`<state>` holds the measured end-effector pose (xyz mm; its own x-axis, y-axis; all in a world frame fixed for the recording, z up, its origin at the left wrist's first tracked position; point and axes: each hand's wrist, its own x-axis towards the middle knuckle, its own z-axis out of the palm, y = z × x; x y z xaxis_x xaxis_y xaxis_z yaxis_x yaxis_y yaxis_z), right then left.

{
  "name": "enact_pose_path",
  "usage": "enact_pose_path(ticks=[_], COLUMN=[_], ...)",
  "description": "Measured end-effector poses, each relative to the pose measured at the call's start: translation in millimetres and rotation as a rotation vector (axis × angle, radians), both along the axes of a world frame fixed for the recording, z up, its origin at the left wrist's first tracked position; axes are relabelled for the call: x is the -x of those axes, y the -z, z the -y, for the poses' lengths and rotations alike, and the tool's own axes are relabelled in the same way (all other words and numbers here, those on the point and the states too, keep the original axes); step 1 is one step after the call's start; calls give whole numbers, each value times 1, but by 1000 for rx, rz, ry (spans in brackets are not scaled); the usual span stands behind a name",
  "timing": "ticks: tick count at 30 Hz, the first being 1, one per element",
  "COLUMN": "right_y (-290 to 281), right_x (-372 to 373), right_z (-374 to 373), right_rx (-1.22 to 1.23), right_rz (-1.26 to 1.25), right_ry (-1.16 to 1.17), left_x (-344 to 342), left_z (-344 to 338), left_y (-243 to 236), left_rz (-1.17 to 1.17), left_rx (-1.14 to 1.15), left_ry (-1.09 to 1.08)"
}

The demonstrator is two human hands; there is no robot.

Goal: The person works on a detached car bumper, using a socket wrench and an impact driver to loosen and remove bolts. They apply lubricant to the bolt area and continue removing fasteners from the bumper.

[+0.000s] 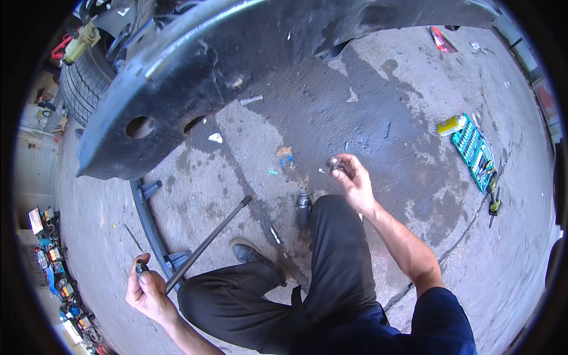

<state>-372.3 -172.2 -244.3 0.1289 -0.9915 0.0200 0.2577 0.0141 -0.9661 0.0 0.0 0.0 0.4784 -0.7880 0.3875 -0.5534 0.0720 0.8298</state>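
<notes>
Out to the lower left, my left hand (148, 293) is closed, pinching a short black socket (141, 267) between thumb and fingers. Close by that hand a long dark bar (213, 235) slants up across my leg toward the middle; whether the lower fingers grip it too, I cannot tell. My right hand (357, 184) is raised above my right knee, its fingertips closed on a small round metal piece with a bright centre (334, 162), perhaps a socket or nut. Beside that knee sits a dark cylindrical tool (303, 208), partly hidden by the leg.
A large dark curved vehicle panel (195, 77) spans the top, with a tyre (87, 83) behind. On the stained concrete lie a shiny metal rod (276, 235) and blue bits (287, 160). To the right are a teal socket case (471, 152), yellow can (452, 125) and green-black tool (494, 201).
</notes>
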Motion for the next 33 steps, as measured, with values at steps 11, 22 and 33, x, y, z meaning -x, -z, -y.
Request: enact_pose_path(ticks=[11, 22, 33], right_y=[-101, -174, -227], right_x=[-24, -89, -136], right_z=[-41, -95, -118], right_rx=[102, 118, 146], right_rz=[243, 537, 800], right_ry=[-63, -313, -300], left_x=[14, 56, 95], left_z=[-16, -30, -14], left_y=[7, -14, -30], left_rz=[-93, -169, 209], left_rx=[29, -127, -70], left_ry=[24, 18, 329])
